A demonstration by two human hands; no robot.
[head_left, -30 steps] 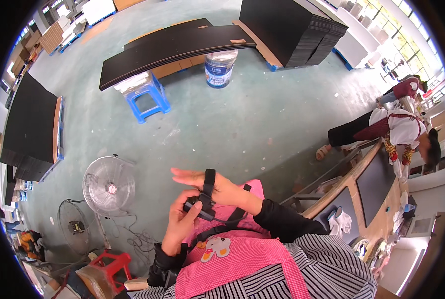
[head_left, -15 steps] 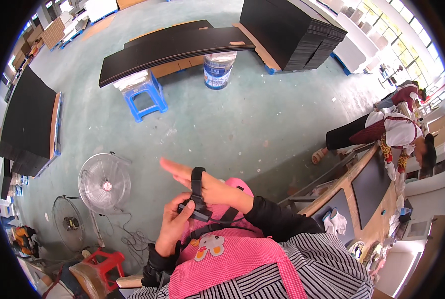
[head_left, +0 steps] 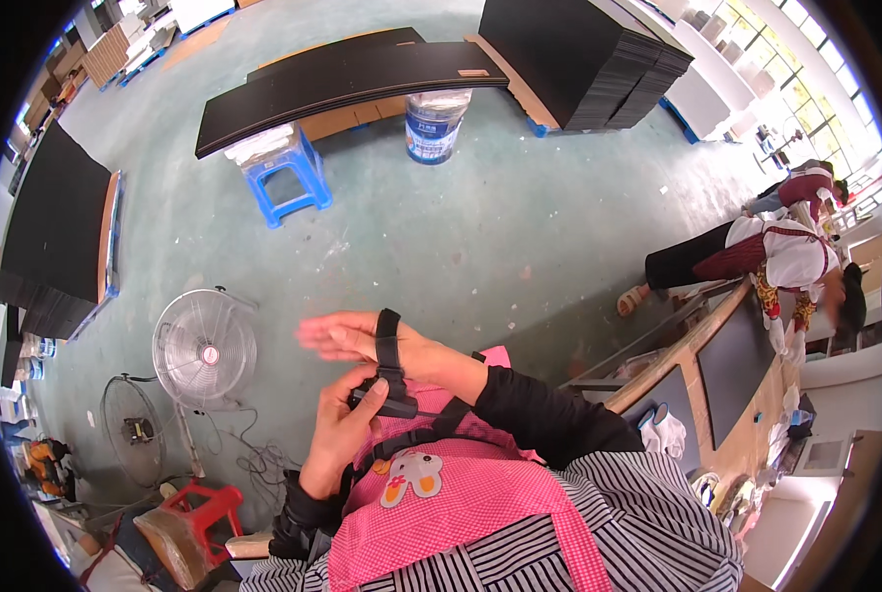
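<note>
So the left grip is pinching a black device on the strap around the right grip, whose fingers stick out, holding nothing. Looks like a steadying step imo; next move calls for a firm pinch.

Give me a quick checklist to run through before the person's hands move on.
1. Black strap around the right hand: ok, it loops round the palm.
2. Strap snug: cannot tell; its tension does not show.
3. Black device supported: ok, the thumb and fingers of the left hand hold it.
4. Left hand free: not ok, it is on the device.
5. Right fingers free: ok, extended and holding nothing.
6. Hands apart from the round metal fan: ok, it stands off to the left.
</note>
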